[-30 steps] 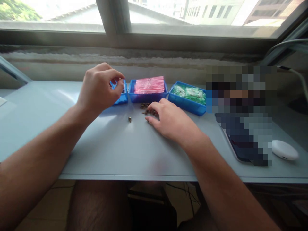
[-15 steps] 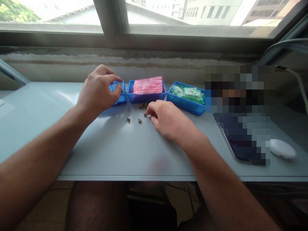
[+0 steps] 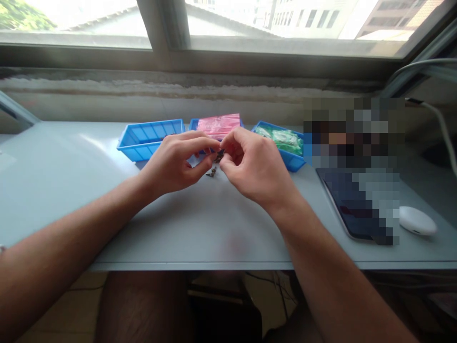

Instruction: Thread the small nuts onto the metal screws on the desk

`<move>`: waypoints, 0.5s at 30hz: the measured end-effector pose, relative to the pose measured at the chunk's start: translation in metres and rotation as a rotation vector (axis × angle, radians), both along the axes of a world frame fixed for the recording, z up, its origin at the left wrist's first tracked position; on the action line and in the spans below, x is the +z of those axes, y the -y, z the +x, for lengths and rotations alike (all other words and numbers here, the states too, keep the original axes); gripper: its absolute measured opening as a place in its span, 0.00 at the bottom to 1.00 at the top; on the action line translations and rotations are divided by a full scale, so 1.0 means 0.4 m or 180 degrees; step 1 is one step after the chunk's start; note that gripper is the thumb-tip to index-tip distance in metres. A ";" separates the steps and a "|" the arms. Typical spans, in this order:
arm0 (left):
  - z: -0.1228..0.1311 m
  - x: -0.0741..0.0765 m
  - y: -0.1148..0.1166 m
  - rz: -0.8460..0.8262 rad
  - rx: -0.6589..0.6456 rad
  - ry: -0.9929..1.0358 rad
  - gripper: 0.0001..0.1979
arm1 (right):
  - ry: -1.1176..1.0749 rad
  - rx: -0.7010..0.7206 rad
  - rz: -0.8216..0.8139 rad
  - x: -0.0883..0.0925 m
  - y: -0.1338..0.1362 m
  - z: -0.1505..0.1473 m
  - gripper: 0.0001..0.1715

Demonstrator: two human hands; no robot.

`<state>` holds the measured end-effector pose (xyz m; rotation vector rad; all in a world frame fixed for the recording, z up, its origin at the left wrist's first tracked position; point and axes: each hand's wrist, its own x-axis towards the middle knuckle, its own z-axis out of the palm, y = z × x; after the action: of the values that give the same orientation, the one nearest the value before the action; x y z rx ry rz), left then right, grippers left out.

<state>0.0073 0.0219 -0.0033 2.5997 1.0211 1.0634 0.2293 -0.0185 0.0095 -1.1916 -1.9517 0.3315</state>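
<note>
My left hand [image 3: 178, 162] and my right hand [image 3: 255, 166] meet over the middle of the table, with thumbs and index fingers bent together almost tip to tip. A tiny dark piece shows between the fingertips, too small to name, and which hand grips it is unclear. Just below lie a few small brass-coloured metal pieces [image 3: 213, 172], screw-like in shape. Behind my left hand stands a blue box [image 3: 150, 150] with dark bits at its bottom. The middle blue box holds pink plastic bags [image 3: 218, 126], partly hidden by my hands.
To the right, a blue box [image 3: 294, 164] contains green plastic bags [image 3: 285, 139]. A dark phone [image 3: 342, 205], partly pixelated, lies farther right near a white rounded case [image 3: 417, 220]. The table's front edge [image 3: 193, 266] runs below my forearms; a window sits behind.
My left hand has left the left blue box and moved right to meet my right hand. My right hand has risen slightly. Fewer loose metal pieces show on the table in front.
</note>
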 end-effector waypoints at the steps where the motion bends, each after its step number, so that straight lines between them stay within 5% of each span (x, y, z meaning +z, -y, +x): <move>1: 0.001 0.001 0.001 -0.0055 -0.0061 0.0040 0.11 | -0.0038 -0.0030 0.0040 0.002 0.001 -0.001 0.13; 15: 0.020 -0.010 0.017 -0.0864 0.0021 0.0971 0.08 | -0.0241 -0.0073 -0.0059 0.008 0.002 0.000 0.12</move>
<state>0.0152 0.0152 -0.0071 2.1437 1.0189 1.1841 0.2295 -0.0195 0.0126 -1.1956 -1.8723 0.3781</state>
